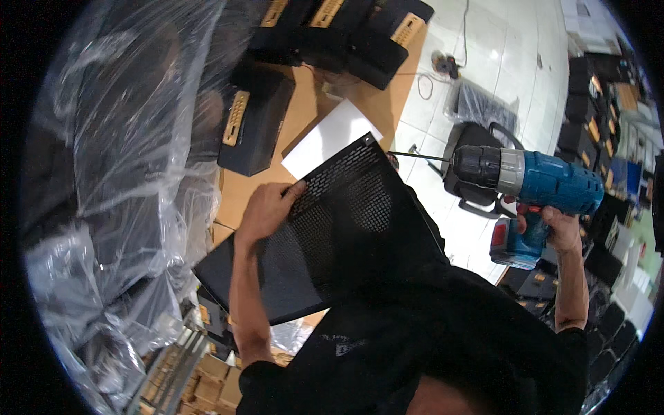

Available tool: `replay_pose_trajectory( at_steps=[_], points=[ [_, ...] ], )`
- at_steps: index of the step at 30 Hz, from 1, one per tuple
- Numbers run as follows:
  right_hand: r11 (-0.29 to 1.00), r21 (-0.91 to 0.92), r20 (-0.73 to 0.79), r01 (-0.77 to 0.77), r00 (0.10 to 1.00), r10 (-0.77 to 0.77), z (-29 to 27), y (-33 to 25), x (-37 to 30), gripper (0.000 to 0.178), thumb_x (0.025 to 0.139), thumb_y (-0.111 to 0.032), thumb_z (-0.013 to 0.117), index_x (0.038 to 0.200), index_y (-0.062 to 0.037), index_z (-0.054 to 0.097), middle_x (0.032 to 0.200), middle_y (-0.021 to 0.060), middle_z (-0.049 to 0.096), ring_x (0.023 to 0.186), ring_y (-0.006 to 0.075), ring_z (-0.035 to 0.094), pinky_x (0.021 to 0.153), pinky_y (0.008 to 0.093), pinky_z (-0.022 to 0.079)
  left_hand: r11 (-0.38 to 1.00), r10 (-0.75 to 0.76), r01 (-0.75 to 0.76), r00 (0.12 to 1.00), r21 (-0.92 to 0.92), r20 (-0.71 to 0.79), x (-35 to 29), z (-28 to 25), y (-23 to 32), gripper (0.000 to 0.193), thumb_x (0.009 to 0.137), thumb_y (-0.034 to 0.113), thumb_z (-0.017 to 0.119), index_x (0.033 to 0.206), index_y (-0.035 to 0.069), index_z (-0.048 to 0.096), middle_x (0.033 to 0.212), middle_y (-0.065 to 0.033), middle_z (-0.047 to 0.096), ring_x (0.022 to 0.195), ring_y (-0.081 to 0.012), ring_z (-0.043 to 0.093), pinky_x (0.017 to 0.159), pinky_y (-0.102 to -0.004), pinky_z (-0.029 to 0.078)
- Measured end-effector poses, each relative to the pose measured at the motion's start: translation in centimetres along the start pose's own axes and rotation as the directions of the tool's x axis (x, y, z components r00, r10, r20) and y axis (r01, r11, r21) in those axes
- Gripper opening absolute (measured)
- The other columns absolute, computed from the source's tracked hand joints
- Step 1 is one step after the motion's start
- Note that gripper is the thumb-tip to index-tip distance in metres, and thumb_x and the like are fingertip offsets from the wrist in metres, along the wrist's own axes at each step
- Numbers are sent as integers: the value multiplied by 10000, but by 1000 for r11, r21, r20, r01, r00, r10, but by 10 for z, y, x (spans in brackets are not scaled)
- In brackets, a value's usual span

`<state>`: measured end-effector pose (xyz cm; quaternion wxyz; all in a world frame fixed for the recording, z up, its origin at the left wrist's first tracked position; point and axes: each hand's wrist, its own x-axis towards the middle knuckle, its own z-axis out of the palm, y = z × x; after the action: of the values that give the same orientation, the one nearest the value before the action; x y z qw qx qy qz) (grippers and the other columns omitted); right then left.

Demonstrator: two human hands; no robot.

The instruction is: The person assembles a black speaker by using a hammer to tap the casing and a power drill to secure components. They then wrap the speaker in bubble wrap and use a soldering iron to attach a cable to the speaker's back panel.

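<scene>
My right hand (553, 227) grips the handle of a teal cordless drill (553, 181), held level at the right. Its long thin bit (420, 155) points left, its tip close to the far right corner of a black box-shaped cabinet (277, 266). A perforated black metal grille (339, 187) covers the side facing up, with a small bright screw or hole at that corner. My left hand (272, 207) holds the grille's far left edge, thumb on top and the other fingers mostly hidden. The cabinet leans against my body over the table. Its near side is hidden by my black shirt.
Black units with gold panels (237, 119) stand on the brown table (304, 90), near a white sheet (328, 142). Clear plastic wrap (166, 138) covers a tall stack at left. A black chair (470, 145) stands on the white tiled floor at right, with a cable (465, 34) beyond it.
</scene>
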<state>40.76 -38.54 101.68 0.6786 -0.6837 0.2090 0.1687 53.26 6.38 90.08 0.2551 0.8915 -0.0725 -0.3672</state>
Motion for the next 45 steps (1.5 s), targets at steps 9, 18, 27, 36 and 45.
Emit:
replay_pose_trajectory(
  at_steps=[9, 18, 27, 36, 45],
  points=[
    [923, -213, 126, 320, 946, -299, 88, -38, -37, 532, 832, -367, 694, 1161, 32, 570, 954, 196, 687, 563, 163, 579, 488, 287, 471, 986, -165, 159, 966, -43, -200, -129, -39, -27, 553, 955, 484, 462, 915, -23, 679, 786, -238, 653, 794, -406, 643, 731, -451, 468],
    [877, -202, 286, 435, 883, -372, 119, -50, -22, 489, 871, -332, 644, 1185, 33, 556, 982, 192, 665, 576, 157, 577, 509, 271, 467, 977, -203, 211, 908, -17, -367, -182, -29, -26, 588, 942, 496, 485, 825, -48, 675, 747, -286, 623, 806, -435, 635, 757, -486, 468],
    [852, -235, 348, 467, 859, -375, 121, -73, -21, 411, 890, -262, 642, 1174, 27, 571, 974, 166, 672, 643, 160, 588, 529, 277, 473, 978, -204, 201, 894, -51, -400, -195, -28, -7, 592, 942, 489, 491, 791, -56, 666, 720, -288, 614, 790, -437, 636, 748, -494, 460],
    [804, -332, 359, 493, 855, -375, 123, -88, -32, 262, 903, -158, 644, 1103, 10, 627, 923, 83, 674, 605, 138, 552, 568, 271, 459, 979, -200, 199, 910, -42, -364, -191, -36, 9, 583, 937, 496, 498, 823, -50, 668, 732, -294, 618, 810, -439, 637, 764, -494, 456],
    [761, -487, 342, 429, 895, -286, 139, -119, -58, 171, 874, -46, 669, 1039, -2, 682, 912, 56, 688, 694, 90, 587, 619, 248, 491, 993, -95, 113, 919, 25, -382, -178, -32, 7, 595, 944, 512, 476, 777, -33, 648, 679, -260, 597, 707, -414, 620, 666, -491, 439]
  ],
)
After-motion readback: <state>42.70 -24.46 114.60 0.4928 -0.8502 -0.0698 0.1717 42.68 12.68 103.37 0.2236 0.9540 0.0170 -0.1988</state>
